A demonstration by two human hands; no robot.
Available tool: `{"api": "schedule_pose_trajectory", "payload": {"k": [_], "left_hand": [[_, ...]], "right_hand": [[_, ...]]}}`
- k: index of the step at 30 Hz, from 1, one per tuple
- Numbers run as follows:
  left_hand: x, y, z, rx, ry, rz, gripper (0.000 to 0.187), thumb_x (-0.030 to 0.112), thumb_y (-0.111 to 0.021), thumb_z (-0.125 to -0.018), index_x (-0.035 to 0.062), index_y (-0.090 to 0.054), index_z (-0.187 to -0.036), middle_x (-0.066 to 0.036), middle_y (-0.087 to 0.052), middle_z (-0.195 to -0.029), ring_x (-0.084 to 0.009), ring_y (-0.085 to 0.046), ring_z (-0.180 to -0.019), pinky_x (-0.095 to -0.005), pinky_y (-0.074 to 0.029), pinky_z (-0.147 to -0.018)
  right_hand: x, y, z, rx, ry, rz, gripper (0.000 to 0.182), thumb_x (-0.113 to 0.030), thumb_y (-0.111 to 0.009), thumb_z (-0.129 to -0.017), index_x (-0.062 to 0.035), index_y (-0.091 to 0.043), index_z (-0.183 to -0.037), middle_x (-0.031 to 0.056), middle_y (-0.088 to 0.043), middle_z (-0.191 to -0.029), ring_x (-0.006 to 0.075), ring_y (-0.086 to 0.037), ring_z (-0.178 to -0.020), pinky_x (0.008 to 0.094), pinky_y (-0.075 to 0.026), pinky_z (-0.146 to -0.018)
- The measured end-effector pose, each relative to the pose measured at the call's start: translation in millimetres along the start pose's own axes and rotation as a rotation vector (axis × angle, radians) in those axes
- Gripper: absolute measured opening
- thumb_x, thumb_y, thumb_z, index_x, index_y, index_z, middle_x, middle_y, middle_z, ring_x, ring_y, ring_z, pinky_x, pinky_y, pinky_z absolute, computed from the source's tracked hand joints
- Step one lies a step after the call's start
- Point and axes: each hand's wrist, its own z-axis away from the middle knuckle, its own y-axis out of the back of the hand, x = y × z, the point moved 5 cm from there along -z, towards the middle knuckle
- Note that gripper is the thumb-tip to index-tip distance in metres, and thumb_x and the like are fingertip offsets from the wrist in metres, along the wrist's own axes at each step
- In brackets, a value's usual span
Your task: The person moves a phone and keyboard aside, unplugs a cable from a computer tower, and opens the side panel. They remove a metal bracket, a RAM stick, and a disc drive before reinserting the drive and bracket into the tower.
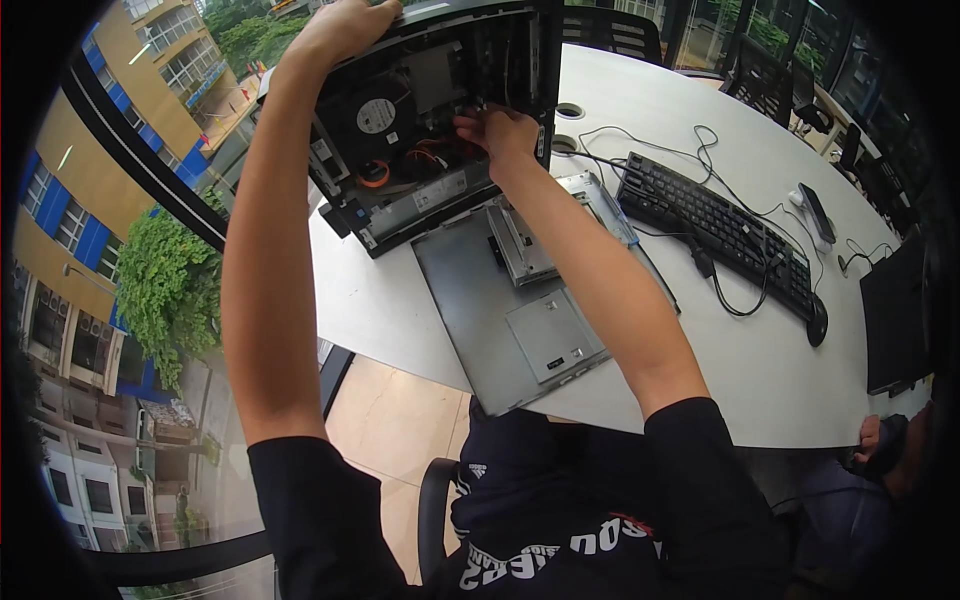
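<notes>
An opened desktop computer case (420, 212) stands at the table's far left, its inside facing me. My left hand (345, 35) is closed over its top edge. Deep inside the case, my right hand (500, 132) has its fingers curled together near the cables and board; whatever is between the fingertips is hidden. To its left are a round fan (377, 116) with a white label and a loop of orange cable (374, 175). Below my right forearm lies a metal side panel (455, 310), with a metal drive bracket (520, 250) resting on it.
A black keyboard (715, 222) with tangled cables and a mouse (817, 324) lie to the right. Beyond them are a dark handheld device (816, 213) and a black monitor-like panel (895, 315). Another person's hand (872, 437) shows at the right edge. A window is on the left.
</notes>
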Motion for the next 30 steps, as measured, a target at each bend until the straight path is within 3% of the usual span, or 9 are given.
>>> {"api": "schedule_pose_trajectory", "payload": {"k": [9, 15, 18, 21, 24, 25, 27, 30], "left_hand": [[1.4, -0.1, 6.7, -0.041, 0.056, 0.125, 0.060, 0.058, -0.046, -0.099, 0.0127, -0.074, -0.127, -0.021, -0.072, -0.124, -0.0368, -0.067, -0.117, -0.0420, -0.048, -0.103], [-0.3, 2.2, 4.2, 0.004, 0.073, -0.013, 0.056, 0.055, -0.047, -0.100, 0.0158, -0.072, -0.130, -0.020, -0.071, -0.126, -0.0365, -0.067, -0.117, -0.0415, -0.048, -0.104], [-4.2, 0.1, 3.3, 0.002, 0.049, 0.069, 0.055, 0.055, -0.048, -0.100, 0.0154, -0.072, -0.130, -0.019, -0.072, -0.125, -0.0360, -0.068, -0.116, -0.0420, -0.049, -0.103], [-8.6, 0.1, -2.2, 0.009, -0.068, -0.039, 0.052, 0.051, -0.046, -0.102, 0.0172, -0.071, -0.132, -0.019, -0.072, -0.123, -0.0354, -0.068, -0.114, -0.0410, -0.050, -0.101], [-20.9, -5.4, -13.6, -0.025, -0.185, 0.008, 0.046, 0.045, -0.043, -0.105, 0.0212, -0.069, -0.135, -0.016, -0.073, -0.118, -0.0287, -0.070, -0.109, -0.0374, -0.052, -0.097], [53.9, 29.9, 51.3, -0.022, 0.091, 0.085, 0.048, 0.040, -0.050, -0.097, 0.0044, -0.076, -0.115, -0.027, -0.070, -0.122, -0.0416, -0.065, -0.117, -0.0455, -0.050, -0.101], [39.7, 17.6, 29.6, -0.039, 0.013, -0.041, 0.044, 0.037, -0.049, -0.098, 0.0087, -0.076, -0.118, -0.025, -0.069, -0.125, -0.0412, -0.064, -0.118, -0.0454, -0.049, -0.103], [50.1, 26.2, 46.6, -0.048, 0.000, -0.092, 0.042, 0.033, -0.047, -0.100, 0.0115, -0.073, -0.125, -0.026, -0.068, -0.128, -0.0408, -0.063, -0.121, -0.0457, -0.049, -0.105]], "right_hand": [[1.9, -0.7, -1.6, 0.021, -0.027, -0.030, 0.035, 0.008, -0.041, -0.096, 0.0196, -0.047, -0.128, 0.0260, -0.067, -0.101, 0.0331, -0.076, -0.074, 0.0356, -0.067, -0.061], [3.2, -0.4, 0.6, 0.022, -0.031, -0.032, 0.035, 0.009, -0.041, -0.096, 0.0185, -0.048, -0.129, 0.0256, -0.067, -0.101, 0.0343, -0.077, -0.075, 0.0362, -0.068, -0.062], [0.7, 1.7, -0.5, 0.004, -0.036, 0.008, 0.035, 0.009, -0.041, -0.096, 0.0187, -0.047, -0.129, 0.0266, -0.067, -0.102, 0.0355, -0.077, -0.073, 0.0364, -0.068, -0.062], [1.5, 2.8, -0.7, 0.009, -0.044, 0.018, 0.036, 0.009, -0.042, -0.096, 0.0192, -0.047, -0.130, 0.0275, -0.068, -0.102, 0.0363, -0.077, -0.072, 0.0370, -0.068, -0.060], [3.4, 7.0, -1.5, 0.013, -0.046, 0.028, 0.035, 0.008, -0.043, -0.096, 0.0193, -0.048, -0.129, 0.0286, -0.068, -0.104, 0.0378, -0.077, -0.072, 0.0376, -0.068, -0.059], [2.4, 10.4, 3.2, -0.005, -0.054, 0.074, 0.034, 0.007, -0.043, -0.097, 0.0196, -0.050, -0.127, 0.0277, -0.069, -0.102, 0.0368, -0.077, -0.071, 0.0369, -0.068, -0.058], [-10.1, 11.4, 13.7, -0.061, -0.062, 0.167, 0.032, 0.005, -0.044, -0.097, 0.0203, -0.054, -0.123, 0.0259, -0.070, -0.098, 0.0348, -0.077, -0.071, 0.0355, -0.068, -0.057], [-52.3, 17.4, 34.6, -0.166, 0.277, 0.647, 0.026, -0.002, -0.052, -0.097, 0.0130, -0.065, -0.115, 0.0222, -0.073, -0.092, 0.0337, -0.078, -0.074, 0.0386, -0.066, -0.063]]}}
